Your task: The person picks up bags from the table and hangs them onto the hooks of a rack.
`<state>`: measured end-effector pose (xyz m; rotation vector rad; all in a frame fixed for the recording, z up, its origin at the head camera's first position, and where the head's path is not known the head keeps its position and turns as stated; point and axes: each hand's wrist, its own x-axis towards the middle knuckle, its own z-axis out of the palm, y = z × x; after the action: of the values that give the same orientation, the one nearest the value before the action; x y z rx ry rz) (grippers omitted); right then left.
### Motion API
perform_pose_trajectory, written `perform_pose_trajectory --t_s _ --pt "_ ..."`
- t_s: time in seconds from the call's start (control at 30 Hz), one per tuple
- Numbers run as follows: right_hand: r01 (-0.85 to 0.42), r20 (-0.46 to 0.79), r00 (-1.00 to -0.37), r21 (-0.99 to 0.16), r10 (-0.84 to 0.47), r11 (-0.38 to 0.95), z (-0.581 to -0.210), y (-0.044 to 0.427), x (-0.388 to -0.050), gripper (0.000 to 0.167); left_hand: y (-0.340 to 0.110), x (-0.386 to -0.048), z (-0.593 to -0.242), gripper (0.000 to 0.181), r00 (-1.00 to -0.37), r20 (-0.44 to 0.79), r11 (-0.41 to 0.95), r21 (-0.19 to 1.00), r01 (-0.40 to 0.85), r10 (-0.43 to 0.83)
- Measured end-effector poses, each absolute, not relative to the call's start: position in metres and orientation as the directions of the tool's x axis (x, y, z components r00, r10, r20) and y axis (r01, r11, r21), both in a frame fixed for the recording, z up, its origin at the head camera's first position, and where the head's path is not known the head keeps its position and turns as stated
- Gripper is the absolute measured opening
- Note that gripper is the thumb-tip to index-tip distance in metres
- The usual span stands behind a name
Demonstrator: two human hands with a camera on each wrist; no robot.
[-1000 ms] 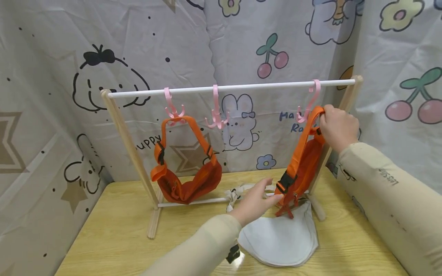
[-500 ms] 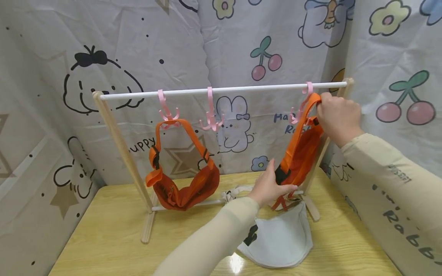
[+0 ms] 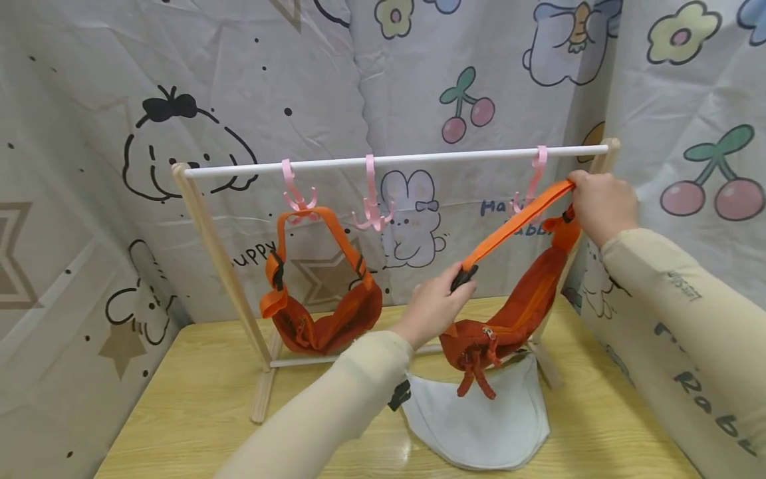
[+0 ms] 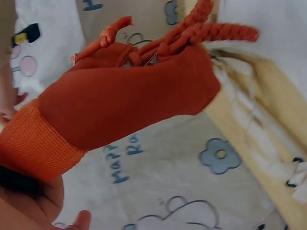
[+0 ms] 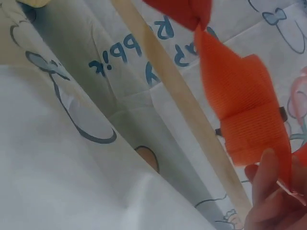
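The left hand [image 3: 437, 299] is curled round the black buckle [image 3: 463, 276] at the lower end of an orange strap [image 3: 517, 218], while the right hand [image 3: 604, 206] grips the strap's upper end just in front of the rack's right post. Between them the strap runs taut on a slant, and the orange bag [image 3: 520, 309] it belongs to sags beneath, raised off the table [image 3: 179, 392] near the rack's right end. A zip pull [image 3: 492, 346] and 2 braided tassels [image 3: 475, 380] dangle from the bag's lower left end. The strap crosses in front of the rightmost pink hook [image 3: 540, 166]; whether they touch cannot be told. The wooden rack [image 3: 218, 256] carries 3 pink hooks on its white top bar [image 3: 455, 156], with 2 of them, the left hook [image 3: 289, 178] and the middle hook [image 3: 371, 193], towards the bar's left end. A second orange bag [image 3: 353, 319] hangs by its strap from the left hook. Below the held bag, a pale cloth piece [image 3: 479, 422] with a rounded front lies on the table, closer to the right edge than the left, with a black clip [image 3: 399, 394] at its left side.
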<state>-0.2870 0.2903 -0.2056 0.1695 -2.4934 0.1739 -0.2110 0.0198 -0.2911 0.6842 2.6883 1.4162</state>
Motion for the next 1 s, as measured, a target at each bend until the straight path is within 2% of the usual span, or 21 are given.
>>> perform_pose_trajectory --t_s 0.07,0.23,0.47,0.57,0.77,0.87,1.0 --pt "-0.165 0.588 -0.806 -0.11 -0.069 0.98 -0.205 0.291 -0.291 0.022 0.018 -0.209 -0.283 0.048 -0.905 0.149 0.514 0.781 0.354 0.398" --pt "-0.178 0.544 -0.837 -0.17 -0.058 0.969 -0.202 0.288 -0.302 0.027 0.018 -0.205 -0.268 0.045 -0.9 0.116 0.511 0.79 0.34 0.419" --pt "-0.157 0.484 -0.87 -0.097 -0.091 0.983 -0.201 0.283 -0.315 0.024 0.015 -0.207 -0.261 0.041 -0.905 0.101 0.431 0.854 0.293 0.414" --pt "-0.145 0.456 -0.886 -0.093 -0.088 0.985 -0.202 0.28 -0.315 0.021 0.012 -0.208 -0.261 0.043 -0.914 0.077 0.422 0.869 0.258 0.399" --pt "-0.157 0.395 -0.912 -0.094 -0.108 0.983 -0.209 0.281 -0.318 0.017 0.009 -0.214 -0.265 0.037 -0.912 0.066 0.337 0.916 0.215 0.405" --pt "-0.175 0.352 -0.928 -0.129 -0.12 0.976 -0.212 0.284 -0.32 0.017 0.007 -0.215 -0.268 0.038 -0.909 0.059 0.31 0.929 0.201 0.412" --pt "-0.175 0.294 -0.95 -0.238 -0.101 0.955 -0.216 0.283 -0.319 0.017 0.005 -0.217 -0.274 0.038 -0.91 0.052 0.318 0.927 0.197 0.411"
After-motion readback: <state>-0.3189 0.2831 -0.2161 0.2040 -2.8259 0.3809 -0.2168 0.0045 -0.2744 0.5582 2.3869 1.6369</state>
